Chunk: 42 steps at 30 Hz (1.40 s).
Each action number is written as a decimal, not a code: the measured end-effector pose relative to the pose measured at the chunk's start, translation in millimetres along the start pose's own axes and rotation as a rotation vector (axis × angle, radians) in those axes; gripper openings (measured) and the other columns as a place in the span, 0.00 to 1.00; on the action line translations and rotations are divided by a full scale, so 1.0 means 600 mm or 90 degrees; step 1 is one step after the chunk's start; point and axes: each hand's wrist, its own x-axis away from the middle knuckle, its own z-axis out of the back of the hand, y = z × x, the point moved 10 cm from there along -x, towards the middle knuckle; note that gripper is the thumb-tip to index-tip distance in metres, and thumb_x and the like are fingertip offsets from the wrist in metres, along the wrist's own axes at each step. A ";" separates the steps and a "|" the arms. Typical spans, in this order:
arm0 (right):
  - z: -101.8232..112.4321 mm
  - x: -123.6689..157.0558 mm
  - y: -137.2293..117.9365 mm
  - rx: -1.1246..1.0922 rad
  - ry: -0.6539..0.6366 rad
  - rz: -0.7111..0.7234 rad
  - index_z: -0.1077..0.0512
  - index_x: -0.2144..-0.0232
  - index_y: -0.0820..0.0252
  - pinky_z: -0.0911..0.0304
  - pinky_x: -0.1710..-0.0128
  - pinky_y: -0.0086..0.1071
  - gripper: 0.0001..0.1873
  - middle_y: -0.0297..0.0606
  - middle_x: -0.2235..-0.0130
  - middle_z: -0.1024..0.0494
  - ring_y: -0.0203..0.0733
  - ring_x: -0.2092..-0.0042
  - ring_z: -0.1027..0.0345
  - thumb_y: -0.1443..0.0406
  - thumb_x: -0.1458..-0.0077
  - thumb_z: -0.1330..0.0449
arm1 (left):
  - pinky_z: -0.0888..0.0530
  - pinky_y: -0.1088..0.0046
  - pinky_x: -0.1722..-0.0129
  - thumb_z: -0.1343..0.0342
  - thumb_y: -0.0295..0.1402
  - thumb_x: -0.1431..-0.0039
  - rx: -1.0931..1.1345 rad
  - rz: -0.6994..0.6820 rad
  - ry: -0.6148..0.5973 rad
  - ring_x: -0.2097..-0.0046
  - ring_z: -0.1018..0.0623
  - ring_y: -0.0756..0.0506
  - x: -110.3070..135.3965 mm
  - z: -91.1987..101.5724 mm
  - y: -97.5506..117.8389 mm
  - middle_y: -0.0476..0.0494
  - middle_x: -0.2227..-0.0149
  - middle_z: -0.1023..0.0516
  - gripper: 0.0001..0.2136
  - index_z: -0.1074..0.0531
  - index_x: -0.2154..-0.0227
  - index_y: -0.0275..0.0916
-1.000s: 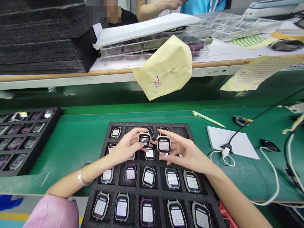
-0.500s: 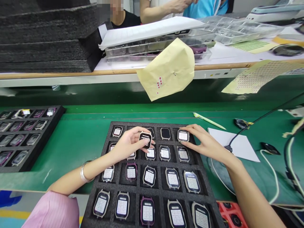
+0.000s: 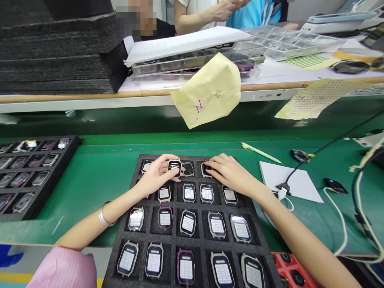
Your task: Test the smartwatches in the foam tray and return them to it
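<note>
My left hand [image 3: 157,176] is closed around a smartwatch case [image 3: 174,167] with a light frame and lit text on its screen, held over the top row of a black foam tray [image 3: 175,199]. My right hand [image 3: 229,172] has its fingers on another smartwatch [image 3: 205,169] with a dark screen, in a top-row slot; they partly cover it. Between the hands a dark-screened watch [image 3: 188,169] lies tilted in its slot. Lower rows hold several watches with lit white screens, such as a purple-framed one [image 3: 186,267].
Another foam tray of watches [image 3: 39,188] lies at left. A green pen [image 3: 261,153], white paper [image 3: 295,184] and cables [image 3: 339,224] are at right. A red tray [image 3: 292,270] sits lower right. Above, a shelf edge [image 3: 150,93] carries stacked foam [image 3: 57,52]; people are behind.
My right hand has moved left from the top-right watch to the dark-screened one beside it. My left hand has shifted slightly left and up with its watch. The top-right slot is now covered by my hand.
</note>
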 end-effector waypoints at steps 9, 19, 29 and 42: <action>-0.004 -0.007 0.007 -0.066 0.082 -0.064 0.29 0.59 0.64 0.33 0.59 0.42 0.09 0.47 0.61 0.31 0.53 0.58 0.32 0.64 0.39 0.42 | 0.22 0.67 0.59 0.40 0.30 0.46 -0.128 -0.067 -0.033 0.58 0.22 0.45 -0.001 -0.003 0.006 0.42 0.58 0.26 0.19 0.39 0.53 0.39; 0.041 0.021 0.012 -0.611 0.290 -0.179 0.36 0.64 0.56 0.31 0.73 0.33 0.12 0.41 0.63 0.22 0.44 0.68 0.26 0.56 0.41 0.39 | 0.28 0.63 0.51 0.49 0.28 0.39 -0.759 -0.149 0.011 0.51 0.26 0.41 -0.029 0.006 -0.014 0.38 0.55 0.28 0.10 0.37 0.55 0.36; 0.008 0.013 0.000 -1.047 0.170 -0.227 0.34 0.44 0.59 0.34 0.76 0.29 0.27 0.44 0.59 0.23 0.39 0.68 0.31 0.60 0.44 0.36 | 0.34 0.49 0.53 0.57 0.23 0.37 -0.945 -0.139 0.066 0.50 0.31 0.30 -0.043 -0.064 0.018 0.25 0.57 0.29 0.10 0.29 0.64 0.29; 0.016 0.012 -0.018 -1.145 0.145 -0.142 0.28 0.48 0.55 0.34 0.75 0.29 0.22 0.39 0.62 0.23 0.35 0.73 0.32 0.63 0.46 0.34 | 0.30 0.62 0.59 0.38 0.34 0.45 -0.664 -0.079 0.008 0.62 0.25 0.38 -0.094 -0.056 -0.019 0.41 0.70 0.27 0.09 0.32 0.72 0.37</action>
